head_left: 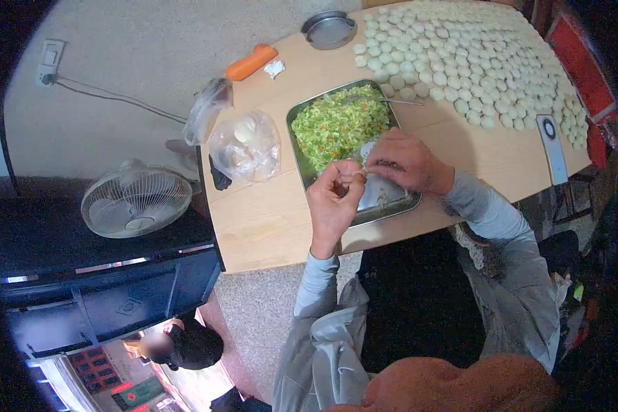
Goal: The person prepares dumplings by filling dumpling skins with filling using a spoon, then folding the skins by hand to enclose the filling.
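Note:
My left hand and my right hand meet above the near part of a metal tray. The fingers of both are pinched together around something small and pale, mostly hidden by the fingertips. Chopped green vegetables with orange bits fill the far part of the tray. A metal utensil rests in the vegetables, its handle sticking out over the right rim. The tray's near part shows bare, shiny metal beneath my hands.
Many small round pale pieces cover the table's far right. Around the tray are a round metal dish, an orange wrapped roll, a clear plastic bag and a white strip. A fan stands left; a person is below.

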The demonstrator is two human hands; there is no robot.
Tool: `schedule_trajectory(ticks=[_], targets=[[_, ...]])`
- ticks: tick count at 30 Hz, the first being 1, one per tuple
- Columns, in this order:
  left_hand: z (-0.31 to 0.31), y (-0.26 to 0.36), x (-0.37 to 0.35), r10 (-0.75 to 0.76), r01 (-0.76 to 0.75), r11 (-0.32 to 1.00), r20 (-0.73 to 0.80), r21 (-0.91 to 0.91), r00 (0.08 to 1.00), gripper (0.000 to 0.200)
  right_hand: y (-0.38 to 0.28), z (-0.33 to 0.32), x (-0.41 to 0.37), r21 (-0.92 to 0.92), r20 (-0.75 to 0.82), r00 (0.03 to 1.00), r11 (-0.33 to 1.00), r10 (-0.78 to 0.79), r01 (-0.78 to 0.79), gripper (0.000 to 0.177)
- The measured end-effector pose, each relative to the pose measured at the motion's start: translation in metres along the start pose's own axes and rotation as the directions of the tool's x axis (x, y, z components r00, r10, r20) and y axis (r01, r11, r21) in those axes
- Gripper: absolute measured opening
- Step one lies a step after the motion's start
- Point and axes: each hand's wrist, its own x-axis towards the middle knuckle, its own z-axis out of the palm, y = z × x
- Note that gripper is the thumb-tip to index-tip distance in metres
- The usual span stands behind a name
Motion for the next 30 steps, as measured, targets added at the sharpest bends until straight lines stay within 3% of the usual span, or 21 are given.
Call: schedule_trajectory(ticks=[1, 4, 7, 15, 25, 30], targets=[[0.001, 0.001, -0.001, -0.020, 0.020, 1.000, 0.004, -0.014, 1.000, 0.012, 0.000, -0.002, -0.002, 0.011, -0.002, 0.997, 0.997, 0.079, -0.079, 0.013], [0.004, 0.003, -0.001, -0.044, 0.045, 0.998, 0.020, -0.033, 0.999, 0.012, 0.004, 0.001, -0.003, 0.057, -0.080, 0.996, 0.998, 0.046, -0.041, 0.012], [0.000, 0.000, 0.000, -0.040, 0.041, 0.999, 0.039, -0.035, 0.998, 0.014, 0.003, 0.002, -0.002, 0.009, -0.086, 0.996, 1.000, 0.006, -0.006, 0.012], [-0.001, 0.006, -0.001, -0.105, 0.110, 0.978, 0.041, -0.176, 0.994, 0.014, 0.006, 0.006, -0.003, 0.108, -0.081, 0.996, 0.993, -0.034, 0.043, 0.013], [-0.003, -0.003, 0.002, -0.009, 0.011, 0.999, 0.055, -0.043, 0.998, 0.008, 0.007, 0.006, -0.007, 0.171, -0.041, 0.998, 0.984, -0.038, 0.044, 0.011], [-0.004, -0.004, 0.005, -0.042, 0.043, 0.999, 0.063, -0.010, 0.997, 0.008, 0.008, 0.010, -0.008, 0.046, -0.066, 0.984, 0.985, -0.164, 0.168, 0.013]])
